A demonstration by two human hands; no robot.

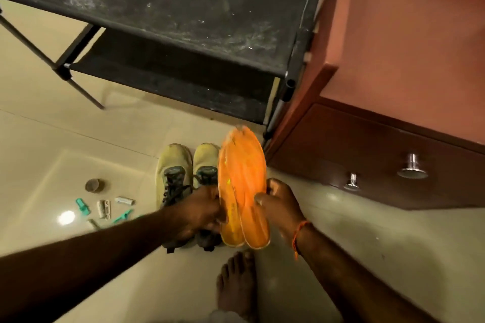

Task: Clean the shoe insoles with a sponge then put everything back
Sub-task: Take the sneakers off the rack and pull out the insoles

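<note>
Insoles [242,186], two of them, orange, are held together in mid-air above the tiled floor [367,257], overlapping lengthwise with toes pointing toward the rack. They hang just over the right-hand shoe of the pair, partly covering it.

Right hand [280,207]: thumb lies across the face of the insoles near their heel half, remaining fingers wrap behind the right edge. Firm grasp on the insoles. An orange thread band [299,233] sits at that wrist.

Left hand [202,210]: fingers curled at the left edge of the insoles, pinching that edge. The hand is motion-blurred, so exact finger placement cannot be read.

Shoes [174,173]: a pale yellowish pair with dark laces, side by side on the floor, toes toward the rack, directly beneath the hands. Heels are hidden by the left forearm and the insoles.

Shoe rack [162,8]: black fabric shelves on a dark frame, top shelf dusty with pale smears, lower shelf visible beneath. It stands beyond the shoes, against a reddish-brown cabinet [393,47] with two metal knobs [412,165] on its lower front.

Left of the shoes, on the floor: a small round brownish object [95,185] and a scatter of clips [105,208], some green, some pale. A bare foot [236,286] stands near the bottom of the view.
</note>
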